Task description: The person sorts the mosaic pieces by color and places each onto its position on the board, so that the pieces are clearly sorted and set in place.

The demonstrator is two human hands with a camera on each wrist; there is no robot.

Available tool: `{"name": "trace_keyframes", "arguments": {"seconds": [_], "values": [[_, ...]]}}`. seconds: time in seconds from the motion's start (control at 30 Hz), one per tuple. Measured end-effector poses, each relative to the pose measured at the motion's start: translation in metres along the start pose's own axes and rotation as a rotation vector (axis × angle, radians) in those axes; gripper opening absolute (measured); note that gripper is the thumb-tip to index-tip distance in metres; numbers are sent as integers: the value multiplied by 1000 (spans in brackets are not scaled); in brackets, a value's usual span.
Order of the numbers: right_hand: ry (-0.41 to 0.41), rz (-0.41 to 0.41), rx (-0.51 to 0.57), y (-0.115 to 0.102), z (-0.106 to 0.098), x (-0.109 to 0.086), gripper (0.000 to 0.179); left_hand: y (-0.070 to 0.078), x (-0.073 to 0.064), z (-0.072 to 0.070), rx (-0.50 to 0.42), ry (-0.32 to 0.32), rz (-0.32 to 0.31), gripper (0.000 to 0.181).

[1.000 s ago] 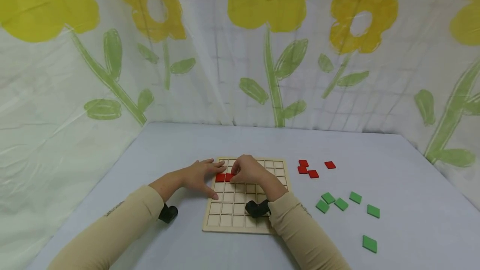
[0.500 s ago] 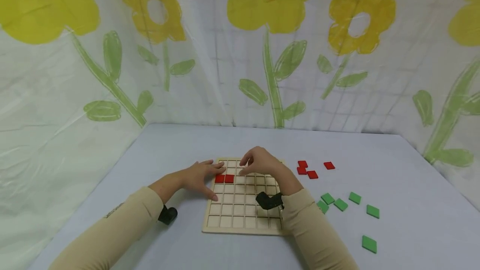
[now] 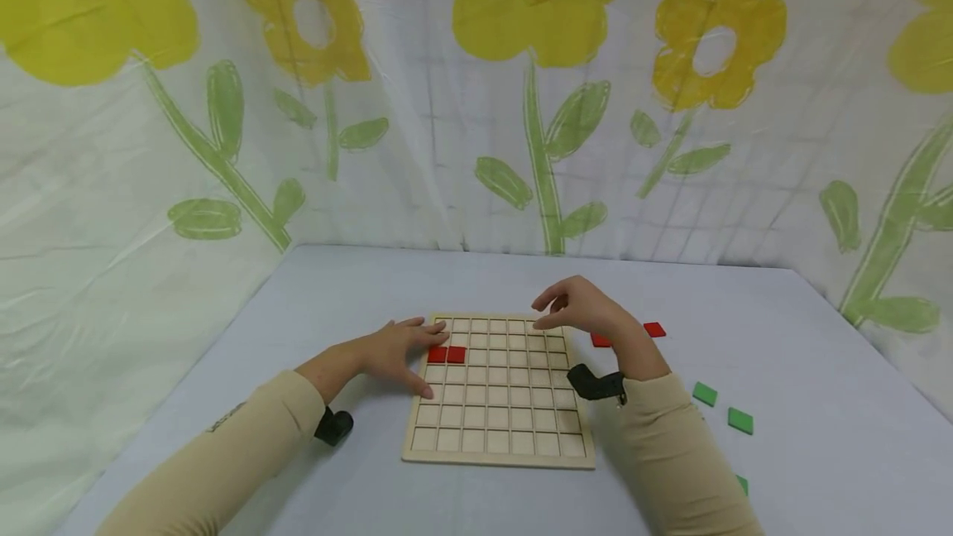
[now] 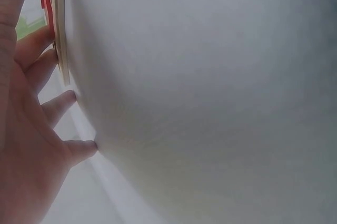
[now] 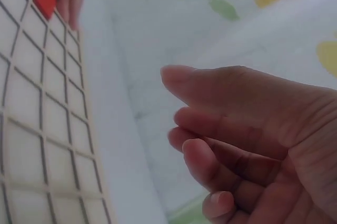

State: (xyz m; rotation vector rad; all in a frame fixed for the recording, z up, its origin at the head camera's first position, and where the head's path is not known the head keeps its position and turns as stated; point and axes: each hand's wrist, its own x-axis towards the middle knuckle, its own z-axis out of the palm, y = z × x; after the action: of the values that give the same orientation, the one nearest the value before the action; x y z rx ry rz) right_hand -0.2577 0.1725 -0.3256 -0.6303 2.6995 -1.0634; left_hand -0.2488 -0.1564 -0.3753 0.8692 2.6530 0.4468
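Cloth printed with yellow flowers is hanging at the back, and the pale worktop is spreading out in front of it. A wooden grid board is lying flat near the middle. The left hand is resting with spread fingers on the board's left edge, holding nothing. The right hand is hovering by the far right corner, its grip holding nothing either: the fingers are bending loosely and the thumb is standing apart from them. Two red tiles are sitting side by side in the board's left columns, just beside the left fingers. A loose red tile is showing partly beneath the right palm, and a farther red tile is lying past the wrist. Both are lying to the right of the right fingertips, off the board; being square, they are showing no long axis, and the right hand is clearly the nearer one. Green tiles are lying nearer the person, right of the forearm, one being partly hidden by the sleeve
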Motion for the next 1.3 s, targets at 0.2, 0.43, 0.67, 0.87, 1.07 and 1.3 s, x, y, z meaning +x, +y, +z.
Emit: {"name": "trace_keyframes", "arguments": {"seconds": [0.2, 0.43, 0.67, 0.87, 1.07, 1.3], "values": [[24, 68, 0, 22, -27, -13, 35, 1, 1, -1, -6, -7, 11, 90], [13, 83, 37, 46, -57, -25, 39, -1, 1, -1, -7, -10, 9, 90], [-4, 118, 41, 77, -74, -34, 48, -2, -1, 0, 5, -7, 0, 90], [-2, 224, 19, 107, -86, -42, 50, -1, 2, 0, -22, -6, 7, 90], [-34, 297, 20, 129, -93, -44, 49, -1, 2, -1, -3, -8, -2, 90], [-82, 375, 8, 145, -93, -48, 49, 0, 1, -1, -20, -9, -10, 89]]}}
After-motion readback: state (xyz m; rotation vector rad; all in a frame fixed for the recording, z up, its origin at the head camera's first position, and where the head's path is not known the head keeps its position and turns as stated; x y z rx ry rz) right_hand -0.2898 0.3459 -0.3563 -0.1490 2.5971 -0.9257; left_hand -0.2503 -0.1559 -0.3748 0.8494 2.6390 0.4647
